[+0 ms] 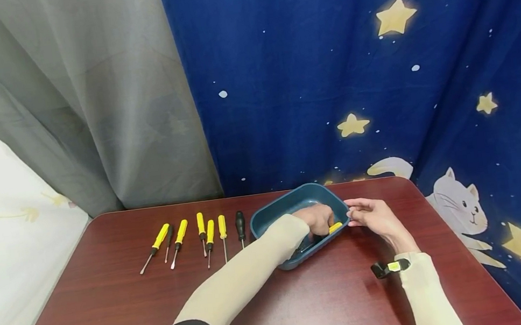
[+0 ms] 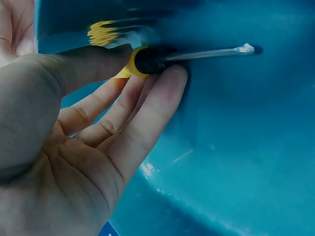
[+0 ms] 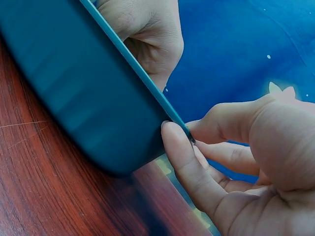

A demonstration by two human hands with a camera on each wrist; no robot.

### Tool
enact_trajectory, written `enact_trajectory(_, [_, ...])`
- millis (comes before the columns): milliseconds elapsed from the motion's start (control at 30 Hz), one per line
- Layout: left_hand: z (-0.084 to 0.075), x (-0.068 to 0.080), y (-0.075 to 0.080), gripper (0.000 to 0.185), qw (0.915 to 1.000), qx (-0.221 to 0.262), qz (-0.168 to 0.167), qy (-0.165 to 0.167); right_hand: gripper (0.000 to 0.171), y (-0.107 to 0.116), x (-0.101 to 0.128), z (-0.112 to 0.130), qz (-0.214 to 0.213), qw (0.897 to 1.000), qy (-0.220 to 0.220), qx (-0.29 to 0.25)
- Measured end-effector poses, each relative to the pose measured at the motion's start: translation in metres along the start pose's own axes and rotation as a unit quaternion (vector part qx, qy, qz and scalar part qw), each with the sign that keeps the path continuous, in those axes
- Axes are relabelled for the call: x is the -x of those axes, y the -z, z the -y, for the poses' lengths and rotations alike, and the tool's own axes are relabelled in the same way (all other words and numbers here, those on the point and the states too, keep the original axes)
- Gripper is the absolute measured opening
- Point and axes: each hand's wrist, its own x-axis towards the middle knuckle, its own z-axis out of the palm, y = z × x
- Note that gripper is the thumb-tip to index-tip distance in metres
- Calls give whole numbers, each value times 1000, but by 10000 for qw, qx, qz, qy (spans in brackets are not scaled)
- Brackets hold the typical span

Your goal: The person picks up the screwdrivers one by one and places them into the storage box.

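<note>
Left hand (image 1: 317,218): inside the teal tray (image 1: 271,211), thumb and fingers (image 2: 147,115) pinching a yellow-handled screwdriver (image 2: 147,60).
Shaft: points away from the palm, along the tray floor.
Right hand (image 1: 376,219): pinches the tray's near rim.

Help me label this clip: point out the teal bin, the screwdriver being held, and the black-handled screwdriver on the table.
teal bin (image 1: 294,197): head view, far rim.
held screwdriver (image 2: 202,54): left wrist view, metal shaft.
black-handled screwdriver (image 1: 240,223): head view, handle.
</note>
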Motion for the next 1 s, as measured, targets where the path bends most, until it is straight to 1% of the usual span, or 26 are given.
enact_trajectory(200, [1, -1, 2, 15, 9999, 136, 74, -5, 42, 0, 1, 2, 30, 10000, 20, 20])
enact_trajectory(433, [0, 0, 3, 21, 9991, 371, 173, 120, 42, 1, 3, 3, 50, 10000, 24, 33])
enact_trajectory(567, [0, 2, 4, 25, 9984, 514, 156, 152, 43, 1, 3, 3, 39, 10000, 4, 53])
enact_trajectory(733, [2, 8, 6, 17, 9990, 416, 70, 112, 42, 1, 2, 2, 24, 10000, 4, 89])
enact_trajectory(800, [2, 10, 7, 22, 9992, 375, 18, 138, 42, 0, 1, 2, -2, 10000, -6, 67])
enact_trajectory(933, [4, 13, 9, 37, 9991, 372, -58, 215, 42, 0, 1, 2, -5, 10000, 4, 74])
enact_trajectory(1000, [4, 14, 10, 42, 9991, 353, -85, 203, 42, 0, 1, 3, -8, 10000, -10, 68])
